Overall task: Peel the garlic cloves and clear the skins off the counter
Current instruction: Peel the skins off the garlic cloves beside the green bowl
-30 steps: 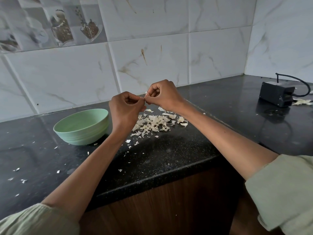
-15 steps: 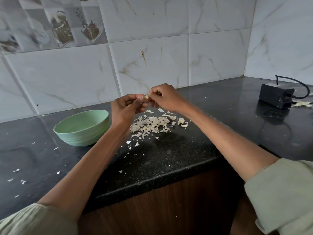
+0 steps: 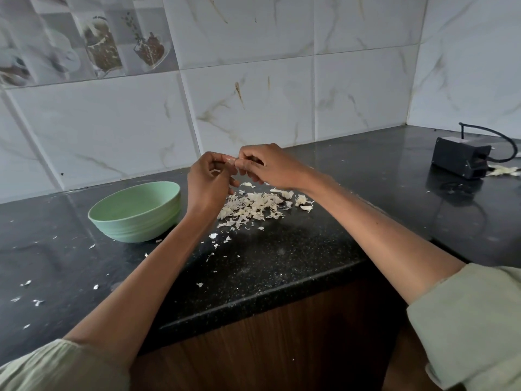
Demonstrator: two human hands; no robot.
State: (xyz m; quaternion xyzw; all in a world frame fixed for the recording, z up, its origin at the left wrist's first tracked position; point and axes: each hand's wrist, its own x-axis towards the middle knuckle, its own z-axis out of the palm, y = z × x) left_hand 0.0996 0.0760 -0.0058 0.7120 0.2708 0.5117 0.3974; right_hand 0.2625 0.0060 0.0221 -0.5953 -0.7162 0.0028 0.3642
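Observation:
A small pale garlic clove point(image 3: 231, 164) is held between both my hands above the black counter. My left hand point(image 3: 208, 184) pinches it with curled fingers, and my right hand point(image 3: 263, 167) pinches it from the other side, fingertips meeting. Directly below lies a pile of white garlic skins point(image 3: 253, 208). A mint-green bowl point(image 3: 135, 213) stands to the left of my left wrist; its inside is hidden from this angle.
Loose skin flakes point(image 3: 26, 283) are scattered over the black counter point(image 3: 267, 261), down to its front edge. A black box with a cable point(image 3: 462, 159) sits at the back right, with more skins point(image 3: 503, 171) beside it. Tiled walls close the back and right.
Both hands have dropped a little lower toward the pile while still working the clove between the fingertips. The bowl and pile have not moved.

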